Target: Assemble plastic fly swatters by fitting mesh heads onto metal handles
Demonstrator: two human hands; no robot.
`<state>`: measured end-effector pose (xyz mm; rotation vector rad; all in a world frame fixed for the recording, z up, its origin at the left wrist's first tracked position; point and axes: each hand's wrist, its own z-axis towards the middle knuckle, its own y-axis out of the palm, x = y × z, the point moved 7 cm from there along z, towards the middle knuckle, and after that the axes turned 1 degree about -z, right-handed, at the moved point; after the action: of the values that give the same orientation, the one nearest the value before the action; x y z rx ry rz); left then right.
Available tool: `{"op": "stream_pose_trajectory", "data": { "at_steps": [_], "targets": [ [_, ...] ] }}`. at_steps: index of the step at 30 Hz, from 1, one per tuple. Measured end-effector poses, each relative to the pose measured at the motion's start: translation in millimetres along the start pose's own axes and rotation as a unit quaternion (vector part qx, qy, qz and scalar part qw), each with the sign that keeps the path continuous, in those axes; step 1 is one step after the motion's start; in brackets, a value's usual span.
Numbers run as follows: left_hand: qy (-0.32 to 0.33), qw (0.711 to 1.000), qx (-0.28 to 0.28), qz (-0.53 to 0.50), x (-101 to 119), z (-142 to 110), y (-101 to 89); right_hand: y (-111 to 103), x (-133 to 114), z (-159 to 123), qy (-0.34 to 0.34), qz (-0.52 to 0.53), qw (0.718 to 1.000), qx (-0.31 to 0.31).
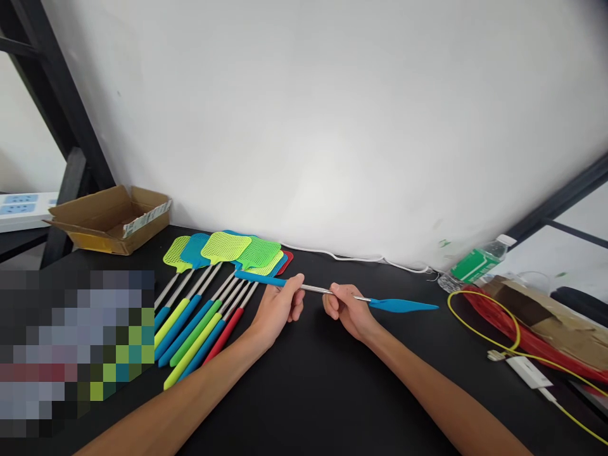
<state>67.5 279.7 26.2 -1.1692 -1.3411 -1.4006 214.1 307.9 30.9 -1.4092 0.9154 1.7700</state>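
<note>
Blue fly swatter (316, 289) held edge-on in both hands, above a black table (332, 392). Long axis runs nearly level across the view, dropping slightly to the right. Flat blue head (403, 305) points right, seen edge-on; blue handle (259, 278) points left, over the swatter row.

Left hand (280, 308): closed around the swatter where blue handle meets metal shaft, thumb on top. Right hand (346, 310): curled around the metal shaft nearer the head, fingers closed. Hands close together, not touching.

Beside the left hand, a row of fly swatters (225, 247) lies on the table in lime, blue and red, heads toward the white wall (304, 126), handles toward the person. Cardboard box (109, 221) at the far left. Right side: water bottle (479, 261), yellow cable (475, 310), red plastic (513, 335).
</note>
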Motion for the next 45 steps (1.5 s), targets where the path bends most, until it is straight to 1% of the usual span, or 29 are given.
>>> {"op": "stream_pose_trajectory", "data": {
  "at_steps": [4, 10, 14, 16, 21, 24, 33, 37, 41, 45],
  "targets": [
    [0.015, 0.999, -0.033, -0.019, 1.6, -0.5, 5.1, -0.9, -0.1, -0.9, -0.005, 0.029, 1.000, 0.000],
    [0.040, 0.996, -0.048, -0.057, 9.5, -2.2, 6.3, 0.2, -0.5, -0.7, 0.006, 0.045, 0.999, -0.004],
    [0.052, 0.995, -0.063, -0.054, 13.2, -3.2, 7.9, 0.0, -1.5, -0.3, 0.003, 0.056, 0.998, 0.004],
    [0.046, 0.996, -0.053, -0.046, 11.0, -2.3, 6.6, -0.4, -1.7, -0.4, 0.000, 0.049, 0.999, 0.008],
    [0.018, 0.999, -0.002, -0.030, 1.8, 0.8, -0.7, -1.7, 0.0, -0.7, 0.013, 0.010, 1.000, 0.013],
    [0.004, 1.000, 0.011, -0.015, -0.8, 0.9, -2.8, -2.9, 0.3, -0.8, 0.014, 0.000, 1.000, 0.018],
    [0.006, 1.000, 0.024, -0.010, -2.9, 2.1, -5.0, -3.0, 0.8, -1.7, 0.017, -0.011, 0.999, 0.035],
    [0.004, 1.000, 0.006, -0.024, -1.8, 1.8, -1.4, -3.5, 0.1, -1.3, 0.019, 0.012, 0.999, 0.031],
    [0.022, 0.998, -0.003, -0.053, 3.7, 0.5, -0.1, -4.4, 0.7, -0.6, 0.032, 0.048, 0.998, 0.030],
    [0.031, 0.998, -0.013, -0.059, 6.4, -0.1, 0.3, -3.2, 1.4, -0.2, 0.041, 0.059, 0.997, 0.028]
  ]
}}
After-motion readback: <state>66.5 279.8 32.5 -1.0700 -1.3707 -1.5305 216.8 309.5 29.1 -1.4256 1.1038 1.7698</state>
